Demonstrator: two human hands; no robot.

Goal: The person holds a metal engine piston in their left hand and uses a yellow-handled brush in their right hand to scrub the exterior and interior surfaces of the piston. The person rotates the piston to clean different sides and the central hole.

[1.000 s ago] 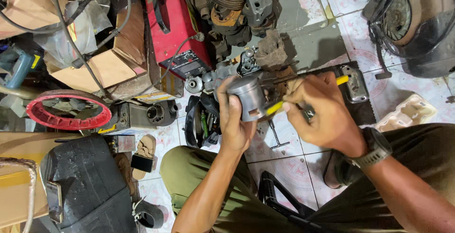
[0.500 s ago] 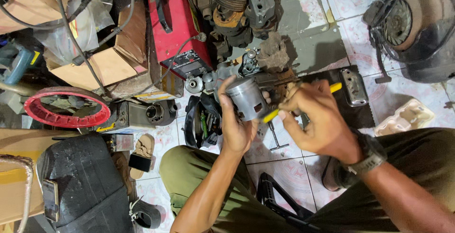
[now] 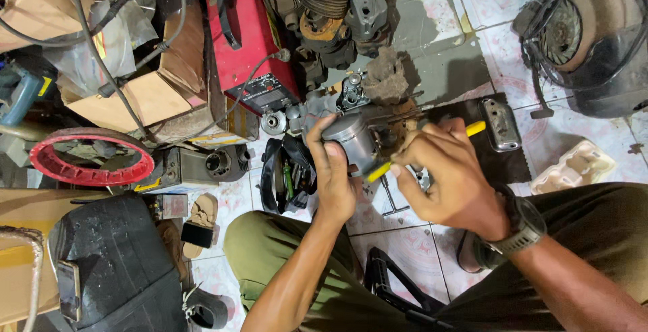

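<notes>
The left hand (image 3: 332, 180) is gripping the grey piston (image 3: 351, 140); the right hand (image 3: 449, 177), at three o'clock, is pinching a yellow tool (image 3: 379, 167) whose tip could slip and gouge it

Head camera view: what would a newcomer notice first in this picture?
At the centre, the left hand grips a grey metal piston, while the right hand holds a yellow-handled tool with its tip against it. Above them lies a red machine box among dark engine parts, and at far left a red ring stands out on the cluttered floor.
</notes>
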